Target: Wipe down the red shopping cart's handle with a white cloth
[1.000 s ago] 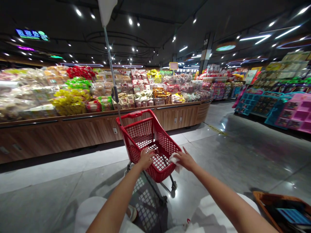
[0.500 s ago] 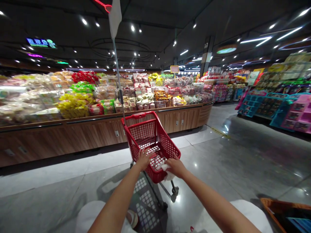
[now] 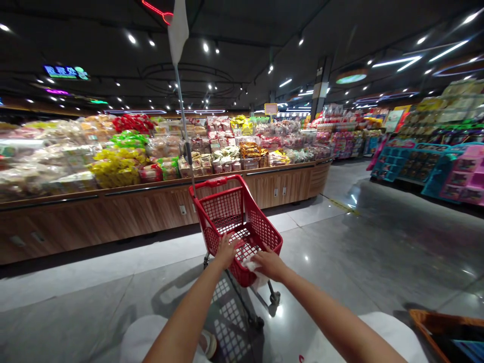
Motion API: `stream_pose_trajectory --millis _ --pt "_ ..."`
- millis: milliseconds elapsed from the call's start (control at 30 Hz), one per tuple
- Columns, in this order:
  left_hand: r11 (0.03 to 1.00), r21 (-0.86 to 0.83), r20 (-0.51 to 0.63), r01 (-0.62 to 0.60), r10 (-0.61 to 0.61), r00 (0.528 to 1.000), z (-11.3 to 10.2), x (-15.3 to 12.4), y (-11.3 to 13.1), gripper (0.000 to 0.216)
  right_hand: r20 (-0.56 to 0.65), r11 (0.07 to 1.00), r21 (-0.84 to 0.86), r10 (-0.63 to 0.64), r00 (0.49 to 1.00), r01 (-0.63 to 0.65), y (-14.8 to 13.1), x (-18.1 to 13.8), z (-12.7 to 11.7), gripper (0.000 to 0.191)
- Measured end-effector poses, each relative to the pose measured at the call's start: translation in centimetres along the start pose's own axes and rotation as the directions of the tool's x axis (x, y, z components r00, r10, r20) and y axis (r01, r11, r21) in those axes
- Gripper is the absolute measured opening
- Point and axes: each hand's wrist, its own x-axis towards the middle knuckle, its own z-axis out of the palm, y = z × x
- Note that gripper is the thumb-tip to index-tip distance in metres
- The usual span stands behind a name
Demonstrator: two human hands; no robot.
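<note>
Right hand holds white cloth; left hand touches red cart.

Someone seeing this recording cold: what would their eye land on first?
Probably the red cart in the middle, with the left hand at its near left edge and the right hand holding a white cloth or tissue at the near rim. Behind it, bright packets are heaped along a long wooden counter.
</note>
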Motion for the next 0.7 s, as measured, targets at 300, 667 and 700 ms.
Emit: stream_pose_trajectory --millis 300,667,700 --pt "0.998 0.051 -0.050 -0.027 0.030 0.998 1.0 0.0 1.1 0.055 -0.008 0.994 -0.085 0.066 0.998 -0.066 -1.0 -0.3 -0.2 0.026" --pt "0.999 0.046 -0.084 -0.028 0.032 0.996 0.5 -1.1 1.4 0.049 -0.032 0.993 -0.019 0.118 0.993 -0.118 3.1 -2.9 -2.0 0.032" --pt "0.999 0.048 -0.091 -0.009 0.014 0.996 0.5 -1.1 1.8 0.048 -0.038 0.989 -0.021 0.146 0.989 -0.147 3.6 -3.2 -2.2 0.032"
